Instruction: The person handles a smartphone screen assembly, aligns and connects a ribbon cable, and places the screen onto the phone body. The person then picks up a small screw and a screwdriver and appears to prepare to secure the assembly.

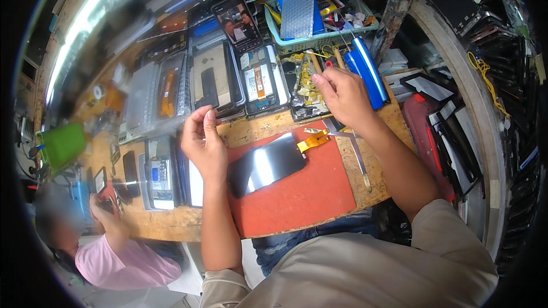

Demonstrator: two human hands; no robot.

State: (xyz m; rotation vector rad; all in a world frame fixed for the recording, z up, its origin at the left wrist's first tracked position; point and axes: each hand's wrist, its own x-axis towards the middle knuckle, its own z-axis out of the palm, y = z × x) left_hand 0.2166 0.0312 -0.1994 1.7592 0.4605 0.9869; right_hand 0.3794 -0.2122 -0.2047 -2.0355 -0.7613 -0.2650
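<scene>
A phone screen panel [267,165], black and glossy, lies on a red mat [297,199] with an orange flex cable [313,141] reaching out from its right end. My left hand [206,145] is raised over the mat's left edge, thumb and fingertips pinched together. Beyond the cable hovers my right hand [346,98], its fingers curled and the thumb against the index finger. Whatever either pinch may hold is too small to make out. A slim metal tool [359,162] rests on the wood right of the mat, below my right hand.
A lit phone [238,24] leans at the back. Opened phones [261,80] and a tray of yellow scraps [305,88] line the bench, with a green basket [342,37] and blue cylinder [365,74] behind right. Another person in pink [123,259] sits at left.
</scene>
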